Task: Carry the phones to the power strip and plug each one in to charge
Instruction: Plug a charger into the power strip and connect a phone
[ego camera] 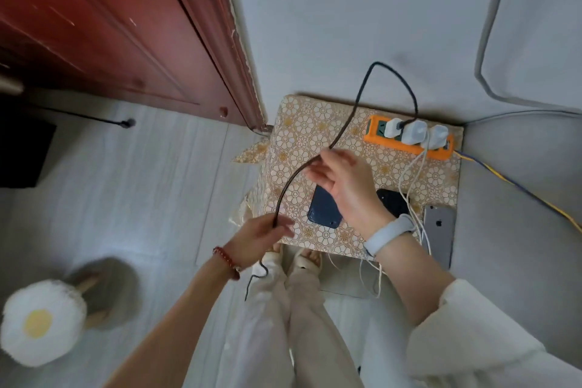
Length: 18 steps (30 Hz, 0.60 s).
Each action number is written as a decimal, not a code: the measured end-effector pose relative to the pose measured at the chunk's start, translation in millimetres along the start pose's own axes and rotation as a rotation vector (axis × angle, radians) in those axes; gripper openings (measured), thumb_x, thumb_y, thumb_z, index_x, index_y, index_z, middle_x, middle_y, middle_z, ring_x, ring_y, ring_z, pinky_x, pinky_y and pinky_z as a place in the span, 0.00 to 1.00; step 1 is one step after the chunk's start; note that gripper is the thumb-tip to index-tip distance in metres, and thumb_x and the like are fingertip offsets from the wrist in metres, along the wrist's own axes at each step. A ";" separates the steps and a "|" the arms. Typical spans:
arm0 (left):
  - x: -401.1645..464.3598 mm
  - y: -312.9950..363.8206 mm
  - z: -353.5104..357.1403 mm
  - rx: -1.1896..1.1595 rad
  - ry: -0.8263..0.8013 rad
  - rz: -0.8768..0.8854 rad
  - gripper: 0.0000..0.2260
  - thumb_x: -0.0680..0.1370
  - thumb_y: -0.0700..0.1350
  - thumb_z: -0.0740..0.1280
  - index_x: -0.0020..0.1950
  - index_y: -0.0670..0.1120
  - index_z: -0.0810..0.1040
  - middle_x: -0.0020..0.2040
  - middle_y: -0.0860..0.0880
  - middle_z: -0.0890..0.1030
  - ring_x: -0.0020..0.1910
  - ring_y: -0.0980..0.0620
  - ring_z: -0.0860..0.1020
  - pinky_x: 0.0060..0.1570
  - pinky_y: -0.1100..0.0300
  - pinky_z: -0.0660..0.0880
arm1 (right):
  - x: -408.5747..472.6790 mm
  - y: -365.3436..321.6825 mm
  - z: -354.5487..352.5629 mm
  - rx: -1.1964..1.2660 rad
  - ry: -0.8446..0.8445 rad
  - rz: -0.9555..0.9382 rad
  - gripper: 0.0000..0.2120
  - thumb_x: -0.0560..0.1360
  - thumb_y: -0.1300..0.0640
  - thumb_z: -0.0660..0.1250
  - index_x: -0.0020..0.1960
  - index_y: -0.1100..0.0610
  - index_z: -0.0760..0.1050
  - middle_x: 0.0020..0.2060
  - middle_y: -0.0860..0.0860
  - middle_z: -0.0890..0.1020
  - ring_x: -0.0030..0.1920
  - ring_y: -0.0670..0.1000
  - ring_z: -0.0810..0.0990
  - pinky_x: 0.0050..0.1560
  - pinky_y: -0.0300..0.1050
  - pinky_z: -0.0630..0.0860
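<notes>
An orange power strip (376, 129) lies at the back right of a flower-patterned box top (302, 135), with three white chargers (414, 132) plugged in. A dark cable (362, 88) arcs up from the left charger. My left hand (261, 238) pinches that cable low down, off the box's front left corner. My right hand (343, 183) is raised over the box with fingers spread, the cable running past its fingertips. A dark blue phone (324, 211) lies face down under my right hand. A black phone (393, 201) and a grey phone (439, 230) lie to its right with white cables (409, 173).
A red-brown door (110, 25) stands at the left, a grey sofa (519, 183) at the right. A blue-yellow cord (519, 189) runs right from the strip. A fried-egg cushion stool (41, 321) sits on the floor lower left. My feet (299, 258) touch the box's front.
</notes>
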State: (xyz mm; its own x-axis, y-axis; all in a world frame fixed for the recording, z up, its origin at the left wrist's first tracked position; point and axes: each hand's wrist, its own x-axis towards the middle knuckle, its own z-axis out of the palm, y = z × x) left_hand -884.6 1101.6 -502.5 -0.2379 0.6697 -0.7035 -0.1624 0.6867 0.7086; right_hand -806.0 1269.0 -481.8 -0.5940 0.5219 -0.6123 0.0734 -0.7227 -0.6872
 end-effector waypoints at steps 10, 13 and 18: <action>-7.1 52.9 -64.8 -1.031 0.419 0.177 0.13 0.80 0.41 0.52 0.41 0.42 0.72 0.29 0.51 0.81 0.34 0.50 0.83 0.34 0.61 0.79 | -62.2 65.8 31.4 -0.699 -0.619 0.362 0.10 0.74 0.70 0.57 0.47 0.64 0.76 0.50 0.66 0.80 0.55 0.60 0.78 0.65 0.54 0.70; -11.1 52.4 -94.7 -1.147 0.510 0.182 0.12 0.80 0.44 0.53 0.42 0.42 0.72 0.30 0.51 0.80 0.35 0.51 0.82 0.36 0.60 0.80 | -73.1 66.4 23.5 -0.856 -0.634 0.380 0.11 0.77 0.66 0.55 0.42 0.58 0.75 0.42 0.58 0.80 0.53 0.65 0.79 0.61 0.59 0.73; -21.5 14.7 -66.2 -0.813 0.434 -0.072 0.13 0.79 0.45 0.55 0.60 0.44 0.72 0.58 0.47 0.78 0.54 0.48 0.78 0.52 0.55 0.74 | -65.4 29.1 18.0 -0.439 -0.343 0.305 0.09 0.78 0.66 0.56 0.48 0.62 0.75 0.35 0.58 0.82 0.41 0.56 0.84 0.44 0.46 0.83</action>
State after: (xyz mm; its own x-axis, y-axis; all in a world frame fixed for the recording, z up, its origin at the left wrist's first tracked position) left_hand -945.2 1078.5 -473.3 -0.5125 0.3554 -0.7817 -0.7742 0.2027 0.5997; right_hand -779.4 1205.7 -454.7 -0.7121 0.0946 -0.6957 0.5580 -0.5252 -0.6425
